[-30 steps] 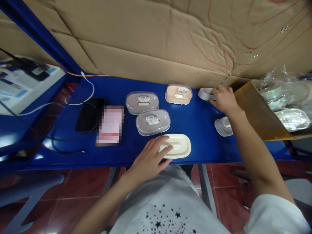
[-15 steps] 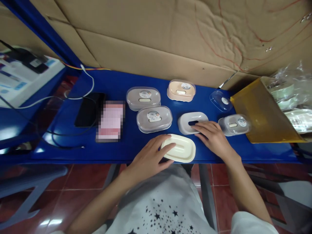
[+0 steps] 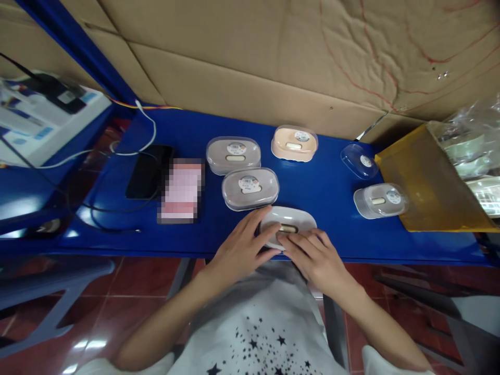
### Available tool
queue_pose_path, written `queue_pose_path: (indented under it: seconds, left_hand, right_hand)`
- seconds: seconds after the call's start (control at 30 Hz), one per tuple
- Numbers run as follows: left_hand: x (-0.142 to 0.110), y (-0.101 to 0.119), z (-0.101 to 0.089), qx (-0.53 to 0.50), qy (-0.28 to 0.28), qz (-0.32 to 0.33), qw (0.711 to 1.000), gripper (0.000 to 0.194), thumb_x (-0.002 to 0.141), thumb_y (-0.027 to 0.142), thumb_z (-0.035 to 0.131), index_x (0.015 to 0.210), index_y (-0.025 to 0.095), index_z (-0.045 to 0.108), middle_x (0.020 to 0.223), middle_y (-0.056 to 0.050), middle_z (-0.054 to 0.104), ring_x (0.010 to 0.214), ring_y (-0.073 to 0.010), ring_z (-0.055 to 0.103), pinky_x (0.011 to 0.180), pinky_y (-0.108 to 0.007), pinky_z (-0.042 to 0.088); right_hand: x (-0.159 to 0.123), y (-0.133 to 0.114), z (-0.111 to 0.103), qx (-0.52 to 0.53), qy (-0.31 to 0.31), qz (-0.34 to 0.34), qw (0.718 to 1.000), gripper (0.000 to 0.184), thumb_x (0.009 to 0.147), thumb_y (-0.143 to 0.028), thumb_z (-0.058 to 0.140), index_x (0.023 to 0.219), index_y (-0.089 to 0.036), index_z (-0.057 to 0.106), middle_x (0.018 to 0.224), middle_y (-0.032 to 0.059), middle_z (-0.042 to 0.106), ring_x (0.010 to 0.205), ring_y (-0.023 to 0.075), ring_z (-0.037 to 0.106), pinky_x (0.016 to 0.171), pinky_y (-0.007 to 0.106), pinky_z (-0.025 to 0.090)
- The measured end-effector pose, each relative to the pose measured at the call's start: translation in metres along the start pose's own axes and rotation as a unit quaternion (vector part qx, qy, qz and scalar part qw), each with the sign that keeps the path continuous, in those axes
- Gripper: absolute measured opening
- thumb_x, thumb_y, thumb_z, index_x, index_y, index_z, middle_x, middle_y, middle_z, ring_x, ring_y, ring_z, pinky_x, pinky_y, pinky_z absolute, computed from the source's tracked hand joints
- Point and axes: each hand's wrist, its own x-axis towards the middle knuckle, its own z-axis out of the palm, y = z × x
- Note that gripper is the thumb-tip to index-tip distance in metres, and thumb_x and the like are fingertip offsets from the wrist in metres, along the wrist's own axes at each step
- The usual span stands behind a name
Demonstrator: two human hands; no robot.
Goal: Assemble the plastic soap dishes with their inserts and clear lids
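Note:
At the front edge of the table lies an oval grey soap dish [image 3: 299, 214] with a slot in its middle; a cream piece [image 3: 289, 228] shows through the slot. My left hand [image 3: 242, 242] grips the dish's left end, thumb on top near the slot. My right hand [image 3: 318, 258] has its bent fingers on the near side of the dish, by the slot; part of the rim is hidden under them. Just beyond stands a soap dish with a clear lid [image 3: 250, 188], with another lidded soap dish [image 3: 233, 155] behind it.
A peach lidded dish [image 3: 295, 143] stands at the back. On the right are a loose clear lid [image 3: 359, 161], another lidded dish [image 3: 379, 201] and a cardboard box [image 3: 414, 182] of wrapped pieces. A phone [image 3: 182, 190] and cables lie on the left of the blue table [image 3: 320, 192].
My right hand has brought the grey slotted piece left and toward me, onto the cream tray. My left hand has stayed at the tray's left end.

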Motion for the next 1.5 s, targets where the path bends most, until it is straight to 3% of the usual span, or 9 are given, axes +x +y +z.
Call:
queue_pose_path:
  seconds: [0.13, 0.23, 0.37, 0.47, 0.67, 0.93, 1.27, 1.43, 1.5]
  left_hand:
    - [0.0, 0.0, -0.005, -0.015, 0.002, 0.018, 1.0, 0.051, 0.104, 0.043, 0.07, 0.148, 0.025, 0.054, 0.165, -0.018, 0.044, 0.152, -0.0385, 0.048, 0.118, -0.062, 0.053]
    - [-0.001, 0.0, -0.013, -0.07, 0.007, 0.031, 0.997, 0.05, 0.103, 0.042, 0.071, 0.148, 0.028, 0.053, 0.163, -0.015, 0.046, 0.153, -0.0346, 0.048, 0.121, -0.058, 0.052]
    - [-0.003, -0.005, -0.021, -0.128, -0.011, -0.024, 0.991, 0.057, 0.098, 0.043, 0.078, 0.148, 0.032, 0.053, 0.169, -0.012, 0.041, 0.154, -0.0342, 0.048, 0.122, -0.057, 0.052]
    - [-0.002, -0.007, -0.022, -0.122, -0.029, -0.034, 0.992, 0.059, 0.098, 0.038, 0.078, 0.15, 0.032, 0.051, 0.171, -0.012, 0.039, 0.155, -0.0348, 0.048, 0.122, -0.058, 0.051]
    - [0.001, -0.007, -0.022, -0.102, 0.041, 0.019, 0.994, 0.045, 0.1, 0.031, 0.075, 0.14, 0.031, 0.055, 0.166, -0.013, 0.045, 0.152, -0.0329, 0.05, 0.123, -0.059, 0.05]
    - [-0.005, -0.012, -0.02, -0.124, 0.0, -0.009, 0.992, 0.038, 0.098, 0.036, 0.077, 0.128, 0.026, 0.057, 0.162, -0.015, 0.045, 0.15, -0.0336, 0.051, 0.118, -0.056, 0.057]
    - [-0.009, -0.015, -0.014, -0.093, -0.033, -0.024, 0.995, 0.036, 0.099, 0.036, 0.077, 0.125, 0.024, 0.056, 0.162, -0.016, 0.042, 0.151, -0.0361, 0.049, 0.119, -0.059, 0.054]
    - [-0.009, -0.011, -0.018, -0.048, -0.029, -0.008, 0.998, 0.041, 0.1, 0.039, 0.075, 0.132, 0.021, 0.057, 0.165, -0.019, 0.04, 0.152, -0.0369, 0.048, 0.119, -0.057, 0.054]
    - [-0.009, -0.01, -0.022, -0.012, -0.009, 0.02, 1.0, 0.048, 0.1, 0.041, 0.075, 0.139, 0.021, 0.056, 0.166, -0.021, 0.039, 0.153, -0.0379, 0.046, 0.12, -0.057, 0.053]
  right_hand:
    - [-0.006, 0.006, 0.001, 0.017, -0.001, -0.017, 1.0, 0.065, 0.108, -0.015, 0.057, 0.167, -0.033, 0.039, 0.136, 0.0041, 0.076, 0.125, 0.0243, 0.071, 0.114, 0.049, 0.051]
    - [-0.018, 0.014, 0.0, 0.045, 0.036, -0.011, 0.998, 0.069, 0.106, -0.03, 0.067, 0.168, -0.035, 0.036, 0.147, 0.0071, 0.069, 0.139, 0.0277, 0.064, 0.122, 0.055, 0.044]
    - [-0.034, 0.036, 0.001, 0.102, 0.046, 0.109, 0.988, 0.084, 0.098, -0.051, 0.076, 0.169, -0.034, 0.034, 0.172, 0.0148, 0.041, 0.158, 0.0386, 0.042, 0.12, 0.064, 0.047]
    - [-0.038, 0.046, 0.004, 0.142, 0.029, 0.138, 0.98, 0.078, 0.1, -0.045, 0.075, 0.167, -0.036, 0.037, 0.168, 0.0136, 0.048, 0.154, 0.0365, 0.048, 0.118, 0.062, 0.051]
    - [-0.036, 0.043, 0.014, 0.155, 0.127, 0.111, 0.974, 0.062, 0.098, -0.028, 0.075, 0.154, -0.041, 0.053, 0.164, 0.0088, 0.054, 0.147, 0.0379, 0.056, 0.114, 0.066, 0.052]
    - [-0.042, 0.037, 0.018, 0.124, 0.105, 0.117, 0.98, 0.06, 0.096, -0.027, 0.078, 0.15, -0.037, 0.055, 0.161, 0.0115, 0.057, 0.141, 0.0357, 0.062, 0.115, 0.063, 0.049]
    - [-0.037, 0.034, 0.019, 0.098, 0.064, 0.107, 0.987, 0.052, 0.101, -0.03, 0.074, 0.149, -0.034, 0.054, 0.161, 0.0138, 0.056, 0.15, 0.0347, 0.054, 0.122, 0.064, 0.04]
    - [-0.031, 0.049, -0.006, 0.109, -0.005, 0.117, 0.987, 0.066, 0.104, -0.048, 0.067, 0.163, -0.035, 0.04, 0.169, 0.011, 0.048, 0.158, 0.0344, 0.042, 0.127, 0.064, 0.034]
    - [-0.017, 0.07, -0.022, 0.085, 0.013, 0.152, 0.985, 0.07, 0.107, -0.053, 0.061, 0.168, -0.033, 0.033, 0.171, 0.0107, 0.045, 0.159, 0.0332, 0.041, 0.127, 0.061, 0.036]
